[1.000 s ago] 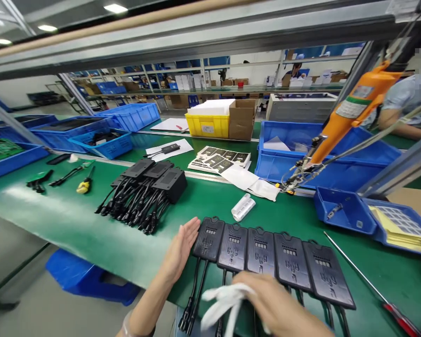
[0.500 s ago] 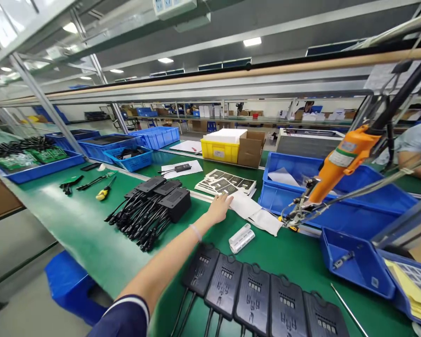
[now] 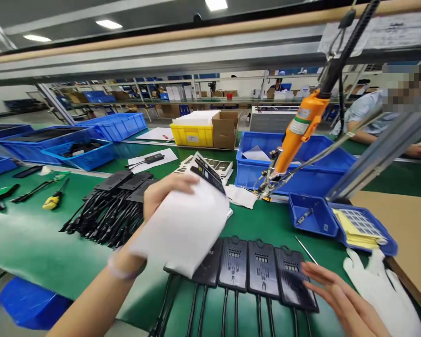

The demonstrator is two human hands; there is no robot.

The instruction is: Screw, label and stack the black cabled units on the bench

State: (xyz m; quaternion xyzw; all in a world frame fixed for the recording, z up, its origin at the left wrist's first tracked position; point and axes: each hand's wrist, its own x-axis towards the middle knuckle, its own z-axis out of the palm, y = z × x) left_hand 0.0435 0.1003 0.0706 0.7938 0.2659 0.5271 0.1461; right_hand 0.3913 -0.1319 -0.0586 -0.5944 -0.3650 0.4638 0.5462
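My left hand [image 3: 166, 189] grips a white sheet [image 3: 187, 224] with black labels on part of it; the sheet hangs over the left end of a row of black devices [image 3: 234, 264]. At the lower right my right hand [image 3: 337, 290], fingers stretched out, is beside the rightmost device [image 3: 294, 278] and holds nothing. Behind the held sheet lies a stack of label sheets [image 3: 221, 167]. A crumpled white cloth or paper [image 3: 242, 195] lies to their right. Part of a white roll shows beside the sheet's edge.
Black adapters with cables [image 3: 108, 210] lie on the left. An orange power tool [image 3: 298, 133] hangs before a large blue bin [image 3: 249, 171]. Small blue trays [image 3: 312, 215], a metal rod [image 3: 306, 250] and a white glove [image 3: 382, 285] are at right. A person's arm shows beyond.
My left hand has lifted a label sheet off the stack and brought it nearer over the devices. My right hand has come into view. The camera view has turned right.
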